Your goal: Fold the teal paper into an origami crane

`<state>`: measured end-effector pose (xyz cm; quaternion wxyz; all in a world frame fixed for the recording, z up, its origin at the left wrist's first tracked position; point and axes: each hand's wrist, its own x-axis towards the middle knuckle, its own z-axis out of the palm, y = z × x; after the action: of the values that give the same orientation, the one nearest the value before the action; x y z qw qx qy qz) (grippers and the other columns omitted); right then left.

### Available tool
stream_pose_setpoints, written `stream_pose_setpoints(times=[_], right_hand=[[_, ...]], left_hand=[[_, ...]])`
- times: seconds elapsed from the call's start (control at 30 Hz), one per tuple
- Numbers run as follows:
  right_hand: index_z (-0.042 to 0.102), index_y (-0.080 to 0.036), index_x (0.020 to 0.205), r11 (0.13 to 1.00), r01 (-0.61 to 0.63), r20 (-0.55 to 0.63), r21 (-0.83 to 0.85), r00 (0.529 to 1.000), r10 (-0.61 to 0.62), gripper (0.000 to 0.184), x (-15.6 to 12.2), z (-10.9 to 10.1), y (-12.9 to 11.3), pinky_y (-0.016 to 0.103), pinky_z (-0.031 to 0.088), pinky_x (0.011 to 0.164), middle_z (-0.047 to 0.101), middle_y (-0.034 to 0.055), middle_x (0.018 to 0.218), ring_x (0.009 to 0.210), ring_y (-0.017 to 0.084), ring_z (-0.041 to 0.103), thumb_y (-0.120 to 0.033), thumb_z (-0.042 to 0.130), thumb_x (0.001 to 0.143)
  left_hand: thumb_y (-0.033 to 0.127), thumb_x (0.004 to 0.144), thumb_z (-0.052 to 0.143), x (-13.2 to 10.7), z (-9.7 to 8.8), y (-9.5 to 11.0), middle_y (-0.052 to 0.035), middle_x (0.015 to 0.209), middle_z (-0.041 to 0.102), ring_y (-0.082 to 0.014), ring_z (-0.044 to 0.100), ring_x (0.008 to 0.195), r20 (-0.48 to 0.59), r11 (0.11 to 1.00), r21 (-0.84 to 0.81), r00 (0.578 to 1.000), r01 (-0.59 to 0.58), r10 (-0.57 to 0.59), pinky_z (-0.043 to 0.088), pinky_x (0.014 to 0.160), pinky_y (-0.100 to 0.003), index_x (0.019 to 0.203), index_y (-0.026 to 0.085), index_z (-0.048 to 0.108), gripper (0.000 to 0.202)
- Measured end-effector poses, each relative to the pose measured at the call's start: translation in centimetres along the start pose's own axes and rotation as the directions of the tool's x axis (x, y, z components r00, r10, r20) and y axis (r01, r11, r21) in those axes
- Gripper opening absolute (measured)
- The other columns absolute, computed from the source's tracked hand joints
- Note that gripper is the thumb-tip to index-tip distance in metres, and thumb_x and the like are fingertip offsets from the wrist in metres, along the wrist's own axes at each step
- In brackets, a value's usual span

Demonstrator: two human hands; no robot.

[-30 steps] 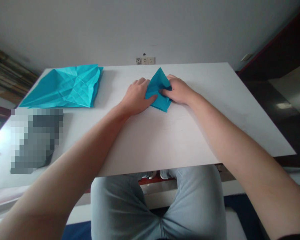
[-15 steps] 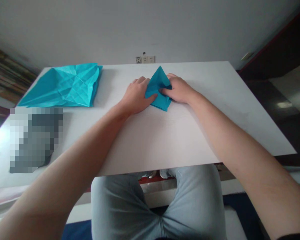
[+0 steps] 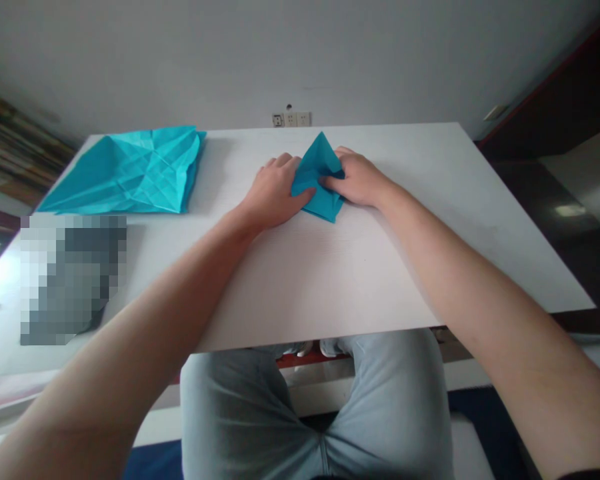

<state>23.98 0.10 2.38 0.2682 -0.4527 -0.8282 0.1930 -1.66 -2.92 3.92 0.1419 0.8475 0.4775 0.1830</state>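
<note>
Head view: forearms reach forward from the lower corners, and the wrists lie low over the white table [image 3: 320, 280]. The left hand [image 3: 274, 193] and right hand [image 3: 357, 180] close narrowly from either side on a folded teal origami paper [image 3: 317, 180], at 12 o'clock, which rests on the tabletop, its point directed away from the person. The left thumb [image 3: 305, 195] lies on its lower left face; the right fingers [image 3: 331, 180] press its right side. A larger creased teal sheet [image 3: 130, 175] lies flat at 10 o'clock, well apart from both hands. A wall socket panel [image 3: 291, 119] sits beyond the table's far edge.
</note>
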Motion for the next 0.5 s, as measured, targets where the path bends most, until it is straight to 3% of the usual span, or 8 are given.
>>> stream_pose_setpoints(times=[0.3,0.5], right_hand=[[0.076,-0.031,0.103,1.000,-0.015,-0.008,0.007,1.000,0.015,0.020,-0.01,-0.05,-0.49,0.069,0.063,0.130,0.087,0.0125,0.124,0.133,0.044,0.077,-0.044,0.090,0.101],[0.077,-0.032,0.104,1.000,0.003,-0.009,0.012,1.000,-0.003,0.019,-0.02,-0.06,-0.40,0.069,0.065,0.128,0.086,0.0111,0.119,0.133,0.044,0.076,-0.046,0.090,0.101]], left_hand=[[0.044,0.107,0.074,0.05,0.27,-0.10,-0.0208,0.156,0.078,-0.0505,0.073,0.153,-0.016,1.000,0.013,1.000,-0.011,0.011,0.056,0.135,-0.071,0.147,0.026,0.076,0.044],[0.045,0.109,0.073,0.09,0.55,-0.57,-0.0175,0.146,0.081,-0.0472,0.074,0.149,-0.054,0.999,0.002,0.997,-0.054,0.054,0.059,0.132,-0.067,0.150,0.029,0.075,0.044]])
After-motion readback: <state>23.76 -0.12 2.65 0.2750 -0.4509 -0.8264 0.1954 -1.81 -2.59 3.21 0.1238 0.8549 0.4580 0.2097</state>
